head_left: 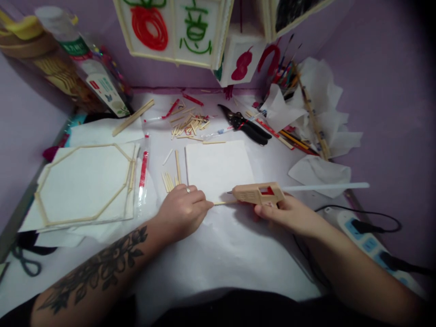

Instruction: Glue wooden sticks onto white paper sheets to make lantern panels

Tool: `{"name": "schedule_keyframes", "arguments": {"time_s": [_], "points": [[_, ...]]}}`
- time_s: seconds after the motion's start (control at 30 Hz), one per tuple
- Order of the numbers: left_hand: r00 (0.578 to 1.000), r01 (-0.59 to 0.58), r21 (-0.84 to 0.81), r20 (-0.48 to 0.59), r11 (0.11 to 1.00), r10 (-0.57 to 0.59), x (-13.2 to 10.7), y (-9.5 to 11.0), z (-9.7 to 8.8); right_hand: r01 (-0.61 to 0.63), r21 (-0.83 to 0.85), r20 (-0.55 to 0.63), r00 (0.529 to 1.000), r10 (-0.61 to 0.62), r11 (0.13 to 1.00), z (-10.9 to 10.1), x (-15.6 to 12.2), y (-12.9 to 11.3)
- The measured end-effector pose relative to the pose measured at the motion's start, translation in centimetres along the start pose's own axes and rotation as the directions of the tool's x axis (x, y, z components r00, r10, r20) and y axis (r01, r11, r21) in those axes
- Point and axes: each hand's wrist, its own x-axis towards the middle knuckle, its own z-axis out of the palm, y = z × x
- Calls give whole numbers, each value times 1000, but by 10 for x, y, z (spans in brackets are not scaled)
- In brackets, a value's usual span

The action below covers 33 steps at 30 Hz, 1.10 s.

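Note:
My right hand (289,212) grips a beige glue gun (259,194) with a long white glue stick (327,186) jutting out behind it; its nozzle points left, touching the end of a thin wooden stick (220,203). My left hand (184,210), fingers pinched, holds that stick down at the near edge of a white paper square (218,168). Several more wooden sticks (169,179) lie just beyond my left hand.
A hexagonal stick frame (81,181) on white paper lies at the left. Black cutters (245,125), a pile of stick pieces (189,126), pencils and crumpled tissue (316,113) are at the back. A power strip (364,236) lies at the right. Painted lantern panels (177,27) hang above.

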Motion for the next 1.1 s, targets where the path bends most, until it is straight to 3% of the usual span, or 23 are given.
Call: {"name": "schedule_keyframes", "arguments": {"time_s": [0.73,0.87,1.0,1.1], "points": [[995,85,-19,52,996,-84,0,0,0,-30,-11,-66,997,29,999,0,-4,1],[989,128,-38,83,991,-124,0,-1,-1,63,-136,-56,996,-71,989,4,-8,-5],[980,165,-46,122,985,-158,0,-1,-2,232,-338,-5,969,-249,912,15,-6,-8],[975,172,-56,152,984,-162,-1,0,-1,279,-421,19,954,-300,863,24,-3,-7]]}}
